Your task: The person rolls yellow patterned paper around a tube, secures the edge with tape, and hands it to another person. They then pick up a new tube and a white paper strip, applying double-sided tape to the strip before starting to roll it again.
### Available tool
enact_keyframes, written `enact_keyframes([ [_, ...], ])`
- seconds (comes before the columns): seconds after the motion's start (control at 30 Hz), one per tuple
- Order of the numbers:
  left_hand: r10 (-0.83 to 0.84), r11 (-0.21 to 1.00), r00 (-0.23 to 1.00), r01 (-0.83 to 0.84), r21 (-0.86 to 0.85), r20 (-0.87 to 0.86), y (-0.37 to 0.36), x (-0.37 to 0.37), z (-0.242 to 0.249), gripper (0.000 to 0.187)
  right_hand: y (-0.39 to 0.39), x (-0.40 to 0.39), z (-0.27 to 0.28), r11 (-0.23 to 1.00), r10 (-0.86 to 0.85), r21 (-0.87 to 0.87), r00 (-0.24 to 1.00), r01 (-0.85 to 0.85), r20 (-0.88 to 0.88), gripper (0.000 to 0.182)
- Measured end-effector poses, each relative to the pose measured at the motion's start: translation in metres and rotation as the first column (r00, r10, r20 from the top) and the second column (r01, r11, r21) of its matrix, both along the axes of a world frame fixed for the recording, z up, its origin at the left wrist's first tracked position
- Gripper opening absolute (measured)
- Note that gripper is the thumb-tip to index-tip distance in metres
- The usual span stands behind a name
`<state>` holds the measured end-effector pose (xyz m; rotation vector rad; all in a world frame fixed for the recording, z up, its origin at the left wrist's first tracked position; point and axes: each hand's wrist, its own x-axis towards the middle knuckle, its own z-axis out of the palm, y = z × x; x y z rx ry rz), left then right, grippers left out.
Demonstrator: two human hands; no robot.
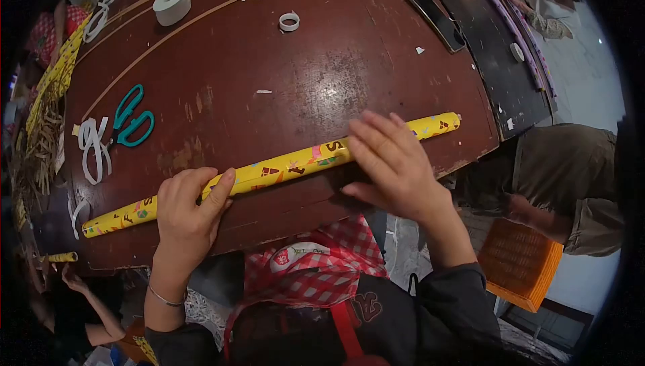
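"Our fingers?"

"Left hand (188, 208) clamped on the roll (282, 166); right hand (396, 164) flat across it, fingers close together."

"The roll?"

"Near side of the table (248, 120). We're probably smoothing it; even pressure seems needed next."

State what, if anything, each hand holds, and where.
The left hand appears to grip the long, glossy yellow patterned tube left of its middle; the right hand lies open across it, right of middle, not visibly gripping.
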<state>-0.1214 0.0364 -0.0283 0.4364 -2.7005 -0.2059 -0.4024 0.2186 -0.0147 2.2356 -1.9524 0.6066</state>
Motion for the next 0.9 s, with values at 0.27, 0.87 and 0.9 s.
enact_keyframes([
  [0.27,-0.015,0.995,0.998,0.009,0.098,0.063,0.0,-0.002,0.02,0.059,-0.016,-0.016,-0.016,1.0,0.0,-0.005,1.0,0.0,-0.002,0.051],
  [0.87,-0.215,0.97,0.974,0.221,0.103,-0.069,0.038,-0.091,-0.001,0.042,0.012,-0.015,-0.024,0.996,-0.088,-0.001,0.994,0.088,-0.06,0.05],
  [0.9,-0.206,0.974,0.976,0.212,0.086,-0.072,0.038,-0.091,-0.004,0.042,0.018,-0.019,-0.025,0.992,-0.125,0.034,0.992,0.125,-0.027,0.058],
])
